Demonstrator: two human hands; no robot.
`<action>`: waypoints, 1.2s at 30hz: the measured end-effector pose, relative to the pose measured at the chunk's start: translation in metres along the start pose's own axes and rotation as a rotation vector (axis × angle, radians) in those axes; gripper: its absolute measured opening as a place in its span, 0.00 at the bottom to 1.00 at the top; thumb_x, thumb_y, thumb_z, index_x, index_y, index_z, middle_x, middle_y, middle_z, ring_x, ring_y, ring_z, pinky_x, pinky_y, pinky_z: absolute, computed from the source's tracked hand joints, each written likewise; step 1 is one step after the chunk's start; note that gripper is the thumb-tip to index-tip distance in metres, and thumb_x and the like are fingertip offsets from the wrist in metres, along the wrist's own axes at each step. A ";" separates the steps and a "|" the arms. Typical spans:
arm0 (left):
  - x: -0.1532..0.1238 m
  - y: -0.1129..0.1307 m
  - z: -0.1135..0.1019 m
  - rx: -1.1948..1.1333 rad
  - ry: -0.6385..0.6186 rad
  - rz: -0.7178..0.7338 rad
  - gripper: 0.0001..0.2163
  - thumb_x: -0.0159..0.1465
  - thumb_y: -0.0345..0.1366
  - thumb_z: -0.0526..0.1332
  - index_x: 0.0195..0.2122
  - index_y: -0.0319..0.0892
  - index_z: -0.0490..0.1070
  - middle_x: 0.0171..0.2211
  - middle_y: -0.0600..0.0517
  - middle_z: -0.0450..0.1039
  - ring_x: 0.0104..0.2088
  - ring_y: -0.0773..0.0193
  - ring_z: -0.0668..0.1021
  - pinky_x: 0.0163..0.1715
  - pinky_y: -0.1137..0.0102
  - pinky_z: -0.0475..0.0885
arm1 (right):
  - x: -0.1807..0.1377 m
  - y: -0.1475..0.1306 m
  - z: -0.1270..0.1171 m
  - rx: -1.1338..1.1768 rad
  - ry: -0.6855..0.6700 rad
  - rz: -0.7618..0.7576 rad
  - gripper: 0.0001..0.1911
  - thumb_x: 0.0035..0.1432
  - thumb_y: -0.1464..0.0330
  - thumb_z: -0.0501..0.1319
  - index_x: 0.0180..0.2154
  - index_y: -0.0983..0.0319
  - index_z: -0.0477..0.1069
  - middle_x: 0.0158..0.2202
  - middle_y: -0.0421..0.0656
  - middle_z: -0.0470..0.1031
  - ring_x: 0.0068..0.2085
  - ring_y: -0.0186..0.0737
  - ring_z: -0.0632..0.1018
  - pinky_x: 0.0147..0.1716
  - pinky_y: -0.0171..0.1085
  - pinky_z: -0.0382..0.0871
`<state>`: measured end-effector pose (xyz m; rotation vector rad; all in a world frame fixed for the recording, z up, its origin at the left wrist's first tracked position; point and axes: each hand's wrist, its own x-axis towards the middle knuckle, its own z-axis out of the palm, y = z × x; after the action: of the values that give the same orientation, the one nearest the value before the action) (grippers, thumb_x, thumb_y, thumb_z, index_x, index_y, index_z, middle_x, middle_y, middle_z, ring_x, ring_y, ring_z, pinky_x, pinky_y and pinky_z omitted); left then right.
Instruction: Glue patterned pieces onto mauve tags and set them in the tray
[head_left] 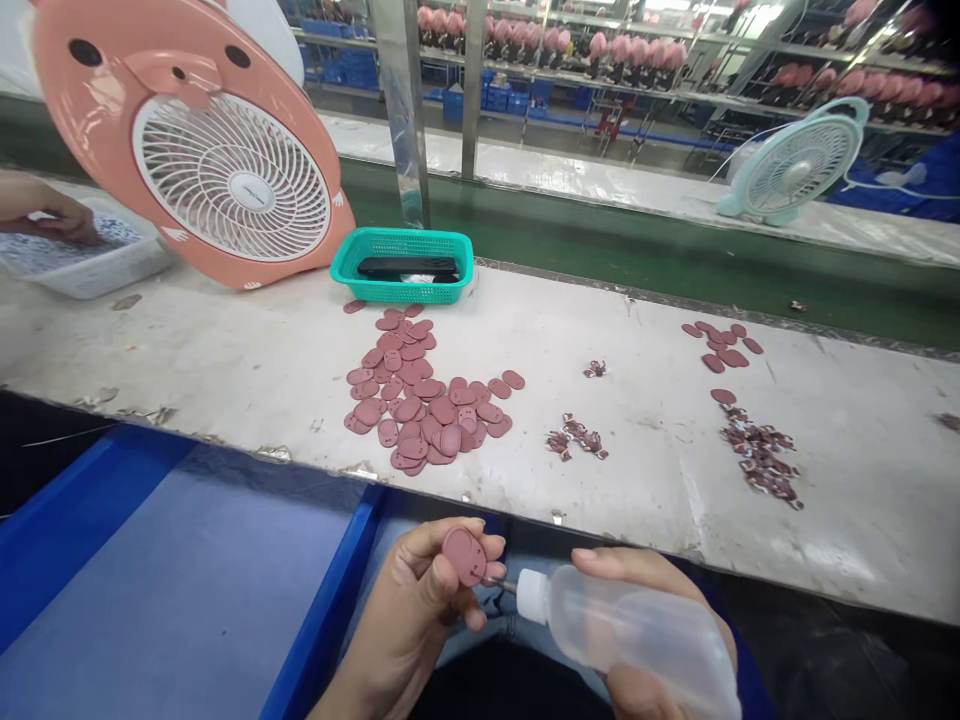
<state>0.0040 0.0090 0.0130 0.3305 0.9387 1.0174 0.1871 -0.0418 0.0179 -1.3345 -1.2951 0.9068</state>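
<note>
Between the thumb and fingers of my left hand [420, 600] is a reddish-brown oval disc [463, 556] with small holes or dots near one edge. My right hand [660, 580] is wrapped round a translucent squeeze bottle [637, 630] lying tilted, its white cap [532, 597] towards the disc. The bottle's thin nozzle tip [499, 582] is at the disc's lower edge; whether it touches I cannot tell. Beyond my hands, a loose pile of similar oval discs [427, 400] lies on the white table [547, 330]. Small brown-and-white pieces [576, 437] sit right of the pile.
A pink fan [232, 190] and a green basket [401, 290] with a dark object stand behind the pile. More brown pieces [761, 455] and several discs [724, 345] lie to the right. Another person's hand [52, 212] reaches into a white tub [112, 265]. A blue bin [187, 580] is below left.
</note>
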 end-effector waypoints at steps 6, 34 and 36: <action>0.001 -0.001 -0.002 0.025 0.001 -0.002 0.20 0.40 0.49 0.78 0.32 0.44 0.83 0.30 0.48 0.84 0.28 0.63 0.82 0.20 0.79 0.70 | 0.004 -0.002 0.007 0.047 0.024 -0.106 0.20 0.58 0.49 0.64 0.51 0.45 0.73 0.33 0.42 0.77 0.27 0.44 0.77 0.25 0.42 0.67; -0.001 -0.001 0.002 0.038 0.024 -0.006 0.20 0.38 0.50 0.79 0.30 0.46 0.83 0.29 0.49 0.84 0.23 0.67 0.79 0.21 0.78 0.70 | 0.005 -0.007 0.016 -0.007 0.221 -0.218 0.20 0.58 0.50 0.64 0.44 0.55 0.77 0.32 0.44 0.79 0.25 0.43 0.76 0.23 0.40 0.69; -0.001 0.000 0.003 0.032 0.030 0.000 0.20 0.38 0.49 0.79 0.30 0.45 0.83 0.29 0.49 0.84 0.24 0.66 0.79 0.20 0.79 0.70 | 0.006 -0.004 0.016 -0.004 0.246 -0.236 0.20 0.58 0.49 0.64 0.45 0.55 0.76 0.32 0.44 0.79 0.24 0.42 0.75 0.21 0.40 0.68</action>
<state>0.0060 0.0083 0.0154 0.3425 0.9830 1.0106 0.1717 -0.0339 0.0190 -1.2232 -1.2313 0.5589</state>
